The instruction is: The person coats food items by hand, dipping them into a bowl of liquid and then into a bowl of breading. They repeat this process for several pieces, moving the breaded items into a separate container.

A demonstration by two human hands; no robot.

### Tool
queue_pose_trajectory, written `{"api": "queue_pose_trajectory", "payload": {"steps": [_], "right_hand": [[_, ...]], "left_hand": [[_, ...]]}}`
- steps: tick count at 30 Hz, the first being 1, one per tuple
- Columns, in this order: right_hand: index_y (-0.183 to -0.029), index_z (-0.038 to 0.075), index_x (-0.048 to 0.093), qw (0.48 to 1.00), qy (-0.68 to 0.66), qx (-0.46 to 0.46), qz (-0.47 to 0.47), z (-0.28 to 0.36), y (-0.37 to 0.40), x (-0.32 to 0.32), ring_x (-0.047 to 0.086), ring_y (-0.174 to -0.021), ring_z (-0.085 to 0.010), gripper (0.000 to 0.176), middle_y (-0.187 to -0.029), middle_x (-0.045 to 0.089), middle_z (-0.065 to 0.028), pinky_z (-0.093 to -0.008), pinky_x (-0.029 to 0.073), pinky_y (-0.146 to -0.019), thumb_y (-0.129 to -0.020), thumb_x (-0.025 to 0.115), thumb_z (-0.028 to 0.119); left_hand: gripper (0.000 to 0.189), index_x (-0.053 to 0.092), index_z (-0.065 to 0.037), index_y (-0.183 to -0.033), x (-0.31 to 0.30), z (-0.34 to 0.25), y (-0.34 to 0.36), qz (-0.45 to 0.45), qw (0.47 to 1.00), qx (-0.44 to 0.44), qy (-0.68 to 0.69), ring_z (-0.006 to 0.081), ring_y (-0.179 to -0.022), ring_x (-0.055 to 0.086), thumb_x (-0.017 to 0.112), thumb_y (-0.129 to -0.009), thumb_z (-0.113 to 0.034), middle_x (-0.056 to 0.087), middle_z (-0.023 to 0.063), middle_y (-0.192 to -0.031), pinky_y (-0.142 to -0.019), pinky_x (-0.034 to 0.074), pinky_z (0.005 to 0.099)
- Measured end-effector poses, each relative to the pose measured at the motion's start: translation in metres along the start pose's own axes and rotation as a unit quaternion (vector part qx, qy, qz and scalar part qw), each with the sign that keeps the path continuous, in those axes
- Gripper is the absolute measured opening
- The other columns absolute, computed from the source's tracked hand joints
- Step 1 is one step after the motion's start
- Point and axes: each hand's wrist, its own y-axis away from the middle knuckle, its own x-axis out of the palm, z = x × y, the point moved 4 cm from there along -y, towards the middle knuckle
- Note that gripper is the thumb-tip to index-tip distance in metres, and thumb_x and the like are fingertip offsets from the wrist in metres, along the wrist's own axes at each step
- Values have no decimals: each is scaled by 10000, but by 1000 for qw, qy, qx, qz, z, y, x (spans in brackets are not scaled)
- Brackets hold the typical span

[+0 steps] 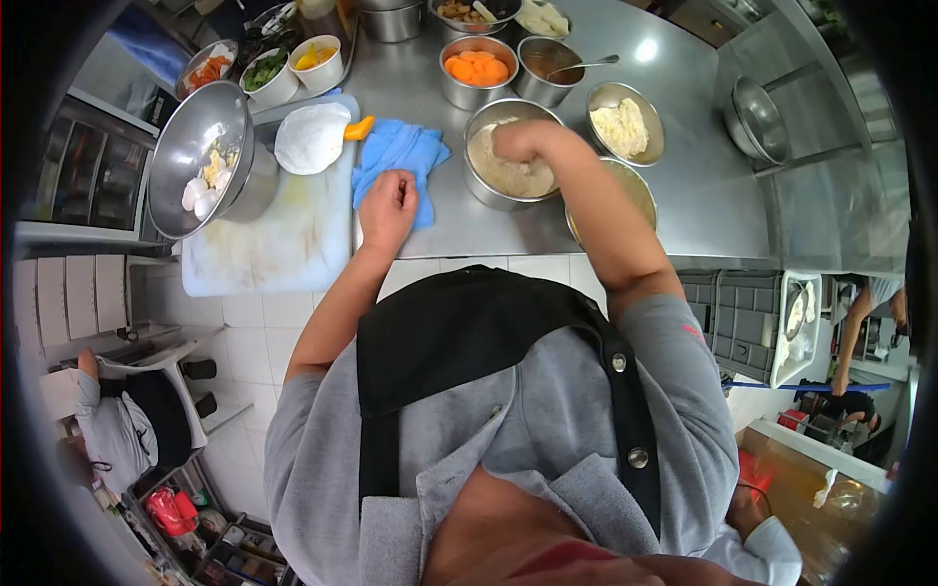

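My right hand (521,143) reaches into a steel bowl (473,179) of pale beige crumbs or powder (508,174). Its fingers curl down against the contents, and whatever they grip is hidden. My left hand (393,200) rests loosely closed on a crumpled blue cloth (401,146), with nothing visible in it. Left of the cloth, a white round piece (313,139) with an orange handle lies on the white cutting board (264,273). Right of the crumb bowl, one bowl (625,122) holds a pale crumbly mass, and another bowl (640,195) is partly behind my forearm.
A tilted steel bowl (176,146) with eggs stands over the board's left side. Behind the crumb bowl are a pot of egg yolks (475,70) and a pot with a spoon (547,86). Small white tubs (318,64) stand back left. Other people (137,430) are nearby.
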Motion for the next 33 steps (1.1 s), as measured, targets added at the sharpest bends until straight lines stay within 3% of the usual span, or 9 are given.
{"api": "queue_pose_trajectory", "payload": {"steps": [1, 8, 17, 20, 23, 26, 29, 32, 33], "right_hand": [[-1035, -55, 602, 997, 6, -3, 73, 7, 10, -11, 632, -820, -322, 384, -1024, 623, -225, -429, 486, -699, -782, 415, 166], [-1080, -50, 559, 998, -37, -57, -11, 6, 11, -2, 596, -976, -325, 365, -1088, 600, -225, -408, 464, -835, -819, 462, 187], [-1159, -36, 493, 962, -41, 196, -185, 23, 37, 14, 550, -1093, -318, 510, -1172, 566, -205, -374, 473, -868, -746, 636, 227], [-1182, -32, 480, 993, -30, 111, -25, 9, 28, 10, 538, -1111, -315, 545, -1200, 547, -206, -376, 453, -900, -739, 648, 238], [-1198, -18, 485, 988, -124, 29, -92, 5, 53, -1, 533, -1115, -312, 519, -1207, 539, -210, -377, 426, -930, -756, 622, 216], [-1218, 3, 484, 993, -99, 56, -9, 0, 48, 0, 527, -1117, -311, 502, -1209, 536, -211, -372, 406, -949, -776, 583, 217], [-1224, 14, 480, 992, -55, 66, -93, -5, 53, -9, 524, -1121, -303, 505, -1207, 539, -209, -374, 411, -938, -788, 559, 255], [-1225, 10, 472, 972, -211, -9, -98, -3, 55, -18, 513, -1134, -299, 491, -1223, 527, -205, -369, 409, -938, -810, 521, 267], [-1212, 5, 478, 985, -150, -13, -89, 0, 50, -9, 527, -1110, -299, 471, -1206, 538, -206, -366, 419, -920, -815, 505, 258]], "left_hand": [[71, 585, -63, -845, -1, 0, 0, 4, 1000, -4, -2, 201, -560, 551, 615, -783, -83, 587, 83, -730, -531, 446, 310], [68, 572, -80, -835, 0, -2, -3, 5, 1000, -12, -4, 224, -588, 570, 609, -780, -89, 589, 75, -740, -532, 453, 329], [53, 571, -92, -821, 0, -2, -1, 14, 999, -32, -1, 230, -603, 581, 603, -778, -91, 593, 71, -746, -545, 460, 343], [60, 578, -75, -825, -2, -2, 1, 5, 1000, -15, 1, 213, -562, 551, 611, -776, -76, 586, 80, -728, -523, 443, 327], [58, 574, -84, -823, -1, -2, -1, 16, 1000, -22, -3, 222, -587, 568, 608, -777, -84, 590, 74, -741, -533, 452, 336], [55, 569, -92, -821, -3, -4, 1, 18, 999, -30, -2, 232, -610, 583, 604, -778, -91, 592, 72, -752, -544, 460, 346], [57, 569, -91, -825, -2, -1, -1, 12, 1000, -16, 0, 234, -611, 583, 603, -778, -90, 592, 74, -752, -545, 460, 346], [60, 570, -90, -828, -1, 0, 1, 21, 1000, -16, -8, 232, -612, 586, 603, -777, -89, 594, 73, -754, -547, 462, 344], [61, 570, -91, -828, 0, -1, 0, 25, 999, -16, -12, 231, -612, 587, 604, -777, -88, 595, 72, -754, -548, 463, 343]]}}
